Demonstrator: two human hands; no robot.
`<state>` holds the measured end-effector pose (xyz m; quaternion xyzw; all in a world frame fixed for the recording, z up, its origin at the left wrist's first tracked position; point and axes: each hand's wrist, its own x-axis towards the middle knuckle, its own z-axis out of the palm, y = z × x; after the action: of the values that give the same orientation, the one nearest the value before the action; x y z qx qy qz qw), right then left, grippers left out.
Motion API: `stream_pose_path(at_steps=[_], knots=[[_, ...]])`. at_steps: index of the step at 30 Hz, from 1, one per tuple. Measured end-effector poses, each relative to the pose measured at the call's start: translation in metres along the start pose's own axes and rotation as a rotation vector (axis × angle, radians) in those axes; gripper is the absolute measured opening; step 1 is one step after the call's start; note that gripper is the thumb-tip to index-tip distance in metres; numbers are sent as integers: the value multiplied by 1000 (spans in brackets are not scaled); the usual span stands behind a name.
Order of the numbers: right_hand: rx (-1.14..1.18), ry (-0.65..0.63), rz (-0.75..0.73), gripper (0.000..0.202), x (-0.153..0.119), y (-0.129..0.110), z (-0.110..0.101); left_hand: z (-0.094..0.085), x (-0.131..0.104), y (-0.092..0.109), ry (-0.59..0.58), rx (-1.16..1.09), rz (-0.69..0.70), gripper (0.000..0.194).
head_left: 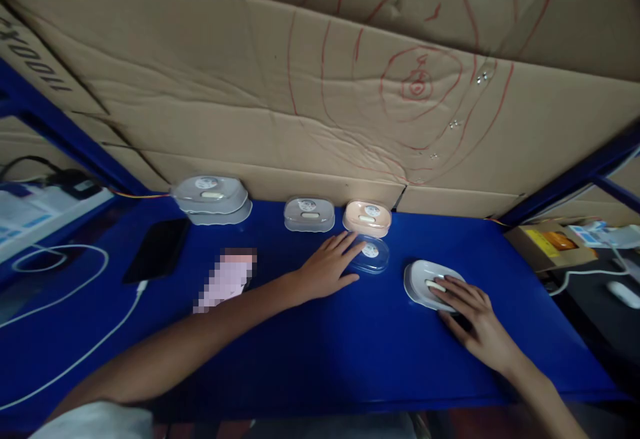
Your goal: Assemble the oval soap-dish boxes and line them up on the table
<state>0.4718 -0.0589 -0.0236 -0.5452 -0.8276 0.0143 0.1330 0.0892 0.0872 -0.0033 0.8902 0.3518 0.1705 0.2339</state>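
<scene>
My left hand [327, 267] lies over the blue tabletop with its fingers spread, fingertips at the left edge of a clear oval lid [376, 260]. A round white sticker is on that lid. My right hand [477, 322] grips the right end of an uncovered white soap dish [423, 274], fingers over the top and thumb at the near side. One fingertip reaches a small white bar [434, 285] in the dish. Behind the lid stands a peach soap dish [367, 219] under a clear cover, and left of it a grey covered soap dish [309, 216].
Stacked grey covered dishes [213, 198] stand at the back left. A black phone [157, 249] with a white cable [115, 332] and a blurred pinkish thing [227, 279] lie at left. Cardboard [225, 79] walls the back; an open carton [550, 246] is at right.
</scene>
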Motion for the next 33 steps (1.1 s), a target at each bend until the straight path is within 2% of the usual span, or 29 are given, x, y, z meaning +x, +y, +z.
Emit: stream_pose_path(at_steps=[3, 5, 9, 11, 13, 15, 18, 21, 26, 30, 33], knots=[[-3, 27, -22, 51, -2, -4, 4, 2, 10, -5, 74, -15, -38, 63], [21, 5, -75, 53, 6, -22, 10, -1, 4, -8, 120, -43, -70, 58], [157, -2, -158, 52, 35, -67, 25, -8, -22, -8, 204, -132, -130, 48], [289, 69, -138, 55, 50, -85, 29, -8, -35, -4, 241, -161, -146, 47], [399, 180, -92, 69, 61, -94, 28, -4, -46, 3, 250, -171, -129, 52], [429, 205, -82, 85, 70, -97, 23, 1, -54, 14, 219, -163, -85, 56], [355, 11, -184, 97, 78, -96, 12, 7, -58, 31, 150, -112, -48, 62], [271, -143, -282, 89, 81, -96, 10, 12, -61, 44, 104, -44, -64, 75], [226, -107, -341, 76, 74, -98, 19, 25, -80, 45, 50, 30, -48, 105], [205, -53, -412, 71, 70, -98, 20, 34, -93, 42, 31, 28, 31, 95], [191, -50, -434, 66, 72, -98, 19, 34, -92, 40, 26, -49, 27, 92]])
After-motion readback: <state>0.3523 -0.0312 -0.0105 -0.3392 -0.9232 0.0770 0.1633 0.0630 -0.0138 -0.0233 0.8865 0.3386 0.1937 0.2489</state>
